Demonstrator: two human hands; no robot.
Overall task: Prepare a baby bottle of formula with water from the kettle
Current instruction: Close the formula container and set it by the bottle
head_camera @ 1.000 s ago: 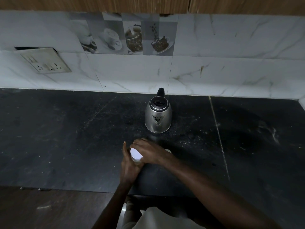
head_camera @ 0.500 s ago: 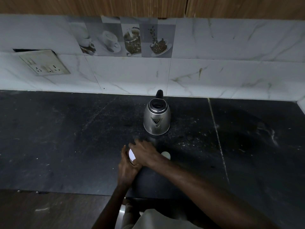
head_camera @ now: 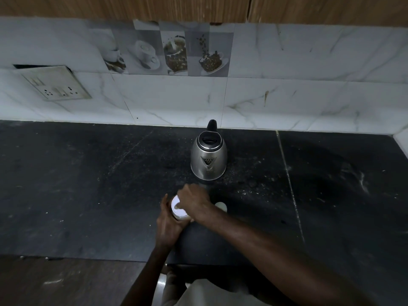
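Left grip: the left hand (head_camera: 167,226) wraps the side of a white-topped container (head_camera: 180,214) just below the middle of the frame; thumb on the near left, fingers hidden behind; a firm steadying hold.
Right grip: the right hand (head_camera: 194,202) arches over the container's far edge with bent fingers; one fingertip lies across the white face; whether it clamps the top or only rests there, I cannot tell.
Task's thing: the container stands on the dark counter (head_camera: 88,195), directly in front of the kettle (head_camera: 208,160); whether it is the bottle or the formula tub is unclear.
Just changed: half a second ago the right hand covered most of the white top; now more of that top shows, and the hand sits further up and right; the left hold looks the same.
Meaning: likely a twist at the top, opening or closing it; no pouring has begun, so the task reads as early.
Beside the wrist: a small pale round object (head_camera: 220,206) just right of the right hand; more exposed than before; its nature is too dim to tell.
Kettle: upright, lid shut, spout facing the camera, handle toward the wall; untouched.
Further out: a socket plate (head_camera: 57,85) at upper left; picture tiles (head_camera: 167,51) of cups at top centre.
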